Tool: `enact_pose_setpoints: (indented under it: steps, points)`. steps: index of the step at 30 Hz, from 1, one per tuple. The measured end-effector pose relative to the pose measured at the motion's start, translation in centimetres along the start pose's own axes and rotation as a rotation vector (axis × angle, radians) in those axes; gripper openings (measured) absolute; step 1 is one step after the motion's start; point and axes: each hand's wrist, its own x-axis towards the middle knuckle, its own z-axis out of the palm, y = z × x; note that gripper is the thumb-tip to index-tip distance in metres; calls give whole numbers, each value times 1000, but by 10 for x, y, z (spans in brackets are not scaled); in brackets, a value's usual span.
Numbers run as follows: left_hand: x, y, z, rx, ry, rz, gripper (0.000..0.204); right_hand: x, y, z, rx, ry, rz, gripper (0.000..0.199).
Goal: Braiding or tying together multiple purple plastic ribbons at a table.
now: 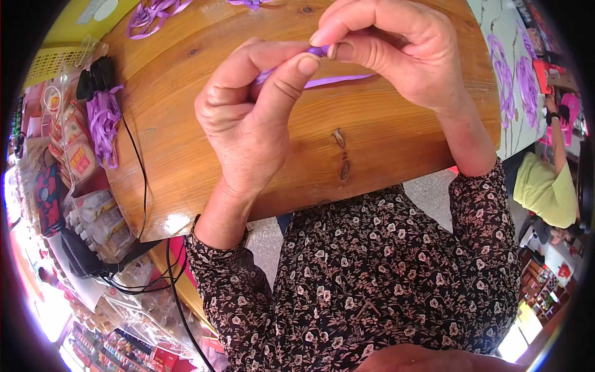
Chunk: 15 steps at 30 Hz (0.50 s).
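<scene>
A wooden desk [180,155] with dark knots [339,137] is filling the middle of the view, its near edge running close to the person's floral garment [365,279]. Above the desk's far half, the left hand [248,118] and the right hand [409,56] are meeting, the thumb and forefinger fingers of each pinching a small purple piece [318,51] between them. Just below it, a purple strip [338,80] is stretching sideways. Looped purple ribbon [152,18] is lying at the far left corner, and a purple bundle [104,121] is hanging beside a black object [98,75] at the left edge, where a black cable [139,155] is trailing toward the near left corner. Beyond that edge, plastic packages [77,158] are crowding together below a yellow basket [52,65]. Past the right edge, more purple loops [528,87] are resting on a white marbled surface [486,37], and another person in a yellow-green top [545,192] is appearing near the rim. The fingertips are covering most of the pinched piece, so its shape is staying unclear; whether it is joining the strip, one cannot tell. The frame is cutting off another purple bit [248,4] at the far edge.
</scene>
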Motion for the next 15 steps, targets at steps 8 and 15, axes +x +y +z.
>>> enact_pose_setpoints:
  steps: [8,15]
  points:
    - [2,4,7,-177,136,-163,11,1,-6,1,-143,28,-94,21]
    - [1,-1,0,-275,82,-204,13,0,-9,-3,-321,40,-146,23]
